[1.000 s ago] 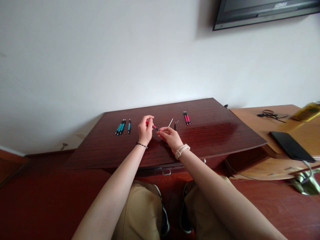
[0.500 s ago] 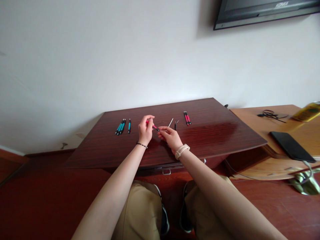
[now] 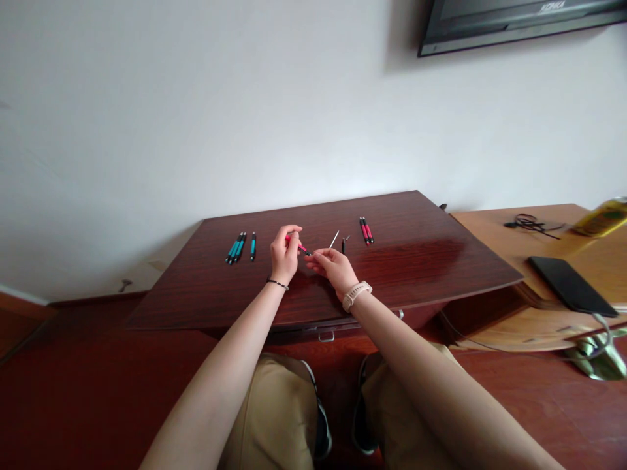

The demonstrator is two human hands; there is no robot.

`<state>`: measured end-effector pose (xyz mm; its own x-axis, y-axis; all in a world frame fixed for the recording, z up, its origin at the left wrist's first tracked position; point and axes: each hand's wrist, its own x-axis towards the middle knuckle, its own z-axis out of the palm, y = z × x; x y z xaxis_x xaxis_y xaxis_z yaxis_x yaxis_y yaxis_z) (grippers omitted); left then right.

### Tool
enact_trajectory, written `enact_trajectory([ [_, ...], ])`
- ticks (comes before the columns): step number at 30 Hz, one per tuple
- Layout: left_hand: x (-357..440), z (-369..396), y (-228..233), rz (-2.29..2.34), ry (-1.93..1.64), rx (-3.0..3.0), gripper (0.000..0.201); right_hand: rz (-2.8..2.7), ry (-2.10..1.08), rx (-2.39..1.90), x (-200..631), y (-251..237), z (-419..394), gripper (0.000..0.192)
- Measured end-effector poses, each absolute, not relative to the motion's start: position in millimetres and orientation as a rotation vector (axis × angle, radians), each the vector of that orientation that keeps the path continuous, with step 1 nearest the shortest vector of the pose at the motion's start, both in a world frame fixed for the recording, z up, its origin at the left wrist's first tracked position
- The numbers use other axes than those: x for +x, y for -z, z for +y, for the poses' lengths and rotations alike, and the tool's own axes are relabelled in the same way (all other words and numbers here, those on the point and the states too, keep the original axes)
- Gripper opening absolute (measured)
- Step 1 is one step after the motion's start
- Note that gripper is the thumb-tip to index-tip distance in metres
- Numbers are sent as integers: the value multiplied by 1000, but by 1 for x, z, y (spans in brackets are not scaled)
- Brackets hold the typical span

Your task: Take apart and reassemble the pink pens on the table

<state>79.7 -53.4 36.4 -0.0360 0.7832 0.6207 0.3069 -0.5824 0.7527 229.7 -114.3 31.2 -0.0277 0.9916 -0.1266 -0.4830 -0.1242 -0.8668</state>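
Note:
My left hand [image 3: 285,253] is closed around a pink and black pen [image 3: 302,249], which points down to the right. At the pen's lower end, the fingertips of my right hand [image 3: 330,265] are pinched together; whether they grip the pen's end or a small part is too small to tell. Just beyond my right hand lie a thin white refill [image 3: 334,239], a short black pen part [image 3: 343,246] and what looks like a small spring [image 3: 347,238]. Two pink and black pens [image 3: 366,230] rest side by side further right.
Several teal and black pens [image 3: 236,248] lie on the left of the dark wooden table [image 3: 416,261], with one teal pen [image 3: 253,247] set apart. A lower wooden stand [image 3: 494,228] on the right bears a black tablet-like device [image 3: 571,285], a cable [image 3: 531,224] and a yellow package [image 3: 601,217].
My right fingertips have shifted slightly left along the pen's lower end, covering more of it. My left hand keeps its hold, and the pens on the table lie as before.

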Motion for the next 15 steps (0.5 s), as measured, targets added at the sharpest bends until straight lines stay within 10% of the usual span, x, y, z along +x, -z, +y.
enact_trajectory([
  [15,81,-54,-38,1136,-1645,1843,28,-755,-1547,-889,235,-31,-113,16],
])
